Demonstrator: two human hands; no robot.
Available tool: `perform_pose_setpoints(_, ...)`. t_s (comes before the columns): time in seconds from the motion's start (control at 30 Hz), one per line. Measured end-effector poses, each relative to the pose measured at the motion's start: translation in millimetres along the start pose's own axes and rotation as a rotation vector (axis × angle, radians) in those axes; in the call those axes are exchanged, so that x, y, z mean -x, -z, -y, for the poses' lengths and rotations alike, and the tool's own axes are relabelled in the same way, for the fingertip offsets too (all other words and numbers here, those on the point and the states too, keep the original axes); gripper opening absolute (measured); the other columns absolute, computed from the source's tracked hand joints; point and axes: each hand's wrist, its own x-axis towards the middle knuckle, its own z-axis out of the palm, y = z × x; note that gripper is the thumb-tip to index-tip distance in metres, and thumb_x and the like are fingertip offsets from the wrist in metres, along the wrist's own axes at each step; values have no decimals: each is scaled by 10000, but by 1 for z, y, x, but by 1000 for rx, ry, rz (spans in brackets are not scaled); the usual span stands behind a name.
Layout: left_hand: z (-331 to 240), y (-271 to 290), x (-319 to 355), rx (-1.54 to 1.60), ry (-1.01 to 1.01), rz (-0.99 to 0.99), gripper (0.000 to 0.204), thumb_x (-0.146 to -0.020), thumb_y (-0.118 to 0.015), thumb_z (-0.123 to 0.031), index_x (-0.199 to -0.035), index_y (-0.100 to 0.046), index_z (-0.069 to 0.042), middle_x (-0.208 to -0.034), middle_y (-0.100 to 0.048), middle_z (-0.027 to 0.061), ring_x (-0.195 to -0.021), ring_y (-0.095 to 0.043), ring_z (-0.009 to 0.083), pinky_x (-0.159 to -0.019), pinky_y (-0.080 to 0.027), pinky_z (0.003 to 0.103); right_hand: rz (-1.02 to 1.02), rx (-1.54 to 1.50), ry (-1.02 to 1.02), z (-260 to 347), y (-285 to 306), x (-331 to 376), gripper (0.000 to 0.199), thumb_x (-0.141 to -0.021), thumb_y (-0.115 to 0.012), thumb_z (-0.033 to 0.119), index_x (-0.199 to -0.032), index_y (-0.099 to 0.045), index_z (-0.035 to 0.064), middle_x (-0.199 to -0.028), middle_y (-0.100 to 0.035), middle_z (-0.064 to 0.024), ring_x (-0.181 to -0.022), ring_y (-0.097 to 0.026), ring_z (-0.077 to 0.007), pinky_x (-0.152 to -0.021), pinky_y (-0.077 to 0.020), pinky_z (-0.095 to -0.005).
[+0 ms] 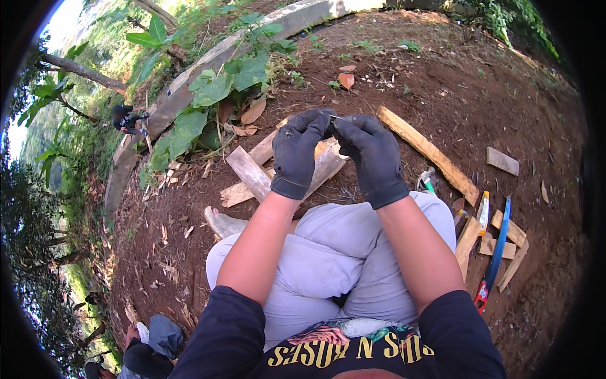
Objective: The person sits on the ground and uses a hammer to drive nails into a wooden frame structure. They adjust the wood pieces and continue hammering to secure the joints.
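Both of my hands wear dark work gloves and meet in front of me above the ground. My left hand (pixel 298 151) is closed in a pinch, fingertips against those of my right hand (pixel 371 155), which is pinched closed as well. Between them sits a thin metal piece (pixel 338 117), nail-like, its tip showing and the rest hidden by the gloves. Under my hands lie several wooden boards (pixel 249 172), crossed over one another. Loose thin nails (pixel 344 194) are scattered on the soil just before my crossed legs.
Right of me lie a long plank (pixel 429 153), a green-handled tool (pixel 428 182), a yellow-handled tool (pixel 483 211), a blue bow saw (pixel 497 252) and wood offcuts (pixel 510 232). Leafy plants (pixel 218 88) and a curved concrete edge stand at left. Other people (pixel 129 120) are at far left and lower left.
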Motion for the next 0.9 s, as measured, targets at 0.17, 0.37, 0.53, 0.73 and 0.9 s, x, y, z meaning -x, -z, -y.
perform_pose_setpoints(0.17, 0, 6, 0, -9, -22, 33, 272, -1070, -664, -119, -1265, -701, 68, -1122, -772, 132, -1000, -758, 199, -942, -621, 348, 46, 255, 112, 13, -1, 3, 313, -959, -807, 286, -1088, -798, 0, -908, -765, -51, -794, -667, -115, -741, -541, -304)
perform_pose_setpoints(0.37, -9, 5, 0, -117, 6, 101, 274, -1065, -678, -156, -1237, -715, 55, -1119, -776, 135, -1010, -745, 190, -938, -606, 343, -84, 422, 167, 6, 3, -2, 311, -965, -813, 262, -1117, -796, -9, -922, -784, -60, -807, -678, -115, -757, -551, -312)
perform_pose_setpoints(0.53, -12, 4, -2, 173, 87, 61, 269, -1097, -617, -156, -1284, -651, 34, -1250, -739, 194, -1066, -763, 280, -965, -619, 412, -122, 198, 68, 9, 10, -10, 213, -1012, -771, 187, -1125, -758, 8, -946, -755, -37, -821, -677, -109, -757, -547, -280)
perform_pose_setpoints(0.73, -4, 27, -14, 286, 120, 78, 214, -1097, -609, -163, -1254, -616, -18, -1147, -692, 125, -1024, -687, 245, -951, -587, 422, -20, -97, -107, 3, 18, -11, 136, -1032, -725, 142, -1139, -736, 59, -941, -740, -28, -820, -683, -130, -754, -555, -289)
perform_pose_setpoints(0.9, 6, 47, -24, 439, 208, 487, 160, -1075, -615, -127, -1210, -598, -43, -1087, -607, 49, -993, -582, 179, -948, -514, 394, 59, -215, -206, 1, 13, -6, 185, -1020, -760, 194, -1124, -729, 44, -923, -720, -29, -806, -657, -130, -717, -534, -300)
